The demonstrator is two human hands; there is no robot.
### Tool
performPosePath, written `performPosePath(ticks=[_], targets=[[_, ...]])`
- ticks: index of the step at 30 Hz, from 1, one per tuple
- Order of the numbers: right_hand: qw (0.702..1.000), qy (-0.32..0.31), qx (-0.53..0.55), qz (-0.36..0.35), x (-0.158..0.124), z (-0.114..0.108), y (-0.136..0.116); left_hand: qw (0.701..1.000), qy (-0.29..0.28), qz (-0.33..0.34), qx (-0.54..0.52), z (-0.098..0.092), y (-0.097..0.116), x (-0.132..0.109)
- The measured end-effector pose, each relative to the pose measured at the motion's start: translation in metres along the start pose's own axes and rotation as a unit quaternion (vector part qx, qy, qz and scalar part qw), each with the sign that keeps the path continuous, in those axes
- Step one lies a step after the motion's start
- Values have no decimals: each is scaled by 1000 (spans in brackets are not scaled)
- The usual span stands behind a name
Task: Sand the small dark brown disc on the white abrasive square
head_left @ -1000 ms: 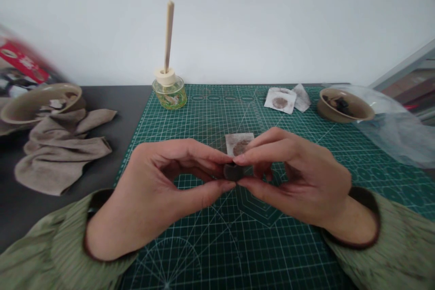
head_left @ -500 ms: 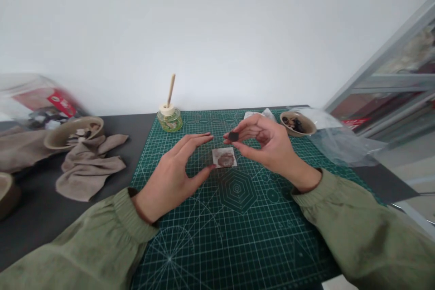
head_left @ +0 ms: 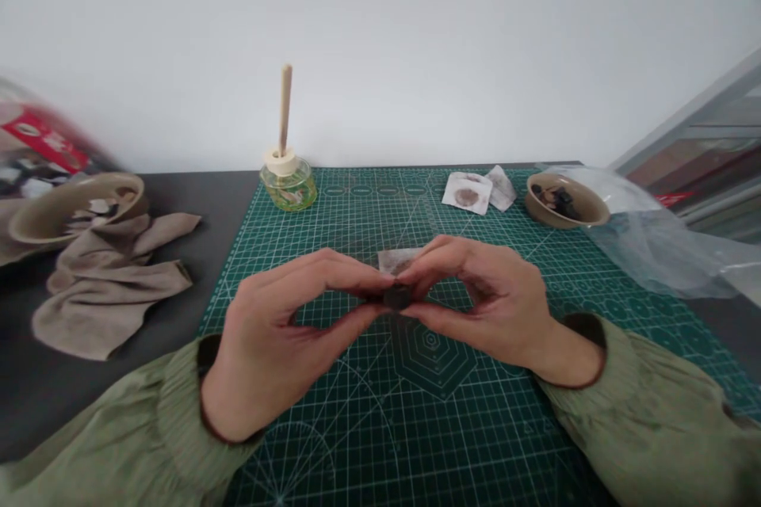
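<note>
A small dark round piece (head_left: 397, 298) is pinched between my two hands, above the green cutting mat (head_left: 369, 444). My left hand (head_left: 291, 333) grips its left side with thumb and fingertips. On the right side, the thumb and fingers of my right hand (head_left: 487, 301) close on the same piece. Just behind the fingertips, a small white square with a brownish stain (head_left: 395, 258) lies on the mat, partly hidden by my right hand.
Stained white packets (head_left: 468, 193) lie at the back of the mat. Right of them stand a bowl of dark bits (head_left: 564, 200) and clear plastic (head_left: 659, 245). A glass bottle with a stick (head_left: 289, 182) stands back left. Further left are a bowl (head_left: 77, 210) and a brown cloth (head_left: 112, 281).
My left hand has moved in and closed on the dark piece, which my right hand held alone before. Both hands are now together, nearer to me. The view has shifted somewhat.
</note>
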State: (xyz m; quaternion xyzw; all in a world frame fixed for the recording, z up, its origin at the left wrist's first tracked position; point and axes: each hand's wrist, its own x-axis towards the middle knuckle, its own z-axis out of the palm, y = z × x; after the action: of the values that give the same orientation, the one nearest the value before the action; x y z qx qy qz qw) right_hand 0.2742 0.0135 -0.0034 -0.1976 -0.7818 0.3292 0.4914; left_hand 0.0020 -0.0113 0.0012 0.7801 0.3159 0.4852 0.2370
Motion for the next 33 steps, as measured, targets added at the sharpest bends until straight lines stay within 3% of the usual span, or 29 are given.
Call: performPosePath(ticks=[12, 22, 25, 29, 33], targets=[[999, 5, 31, 29, -4, -3, -4, 1000, 8, -26, 8, -3, 11, 0], [997, -9, 62, 49, -3, -3, -2, 997, 0, 32, 68, -4, -2, -6], [991, -9, 86, 97, 1, -1, -8, 995, -16, 54, 79, -5, -3, -6], [966, -12, 139, 219, 6, 0, -17, 995, -17, 56, 86, -4, -4, -7], [942, -30, 212, 258, 7, -2, -19, 996, -26, 38, 71, -3, -4, -7]])
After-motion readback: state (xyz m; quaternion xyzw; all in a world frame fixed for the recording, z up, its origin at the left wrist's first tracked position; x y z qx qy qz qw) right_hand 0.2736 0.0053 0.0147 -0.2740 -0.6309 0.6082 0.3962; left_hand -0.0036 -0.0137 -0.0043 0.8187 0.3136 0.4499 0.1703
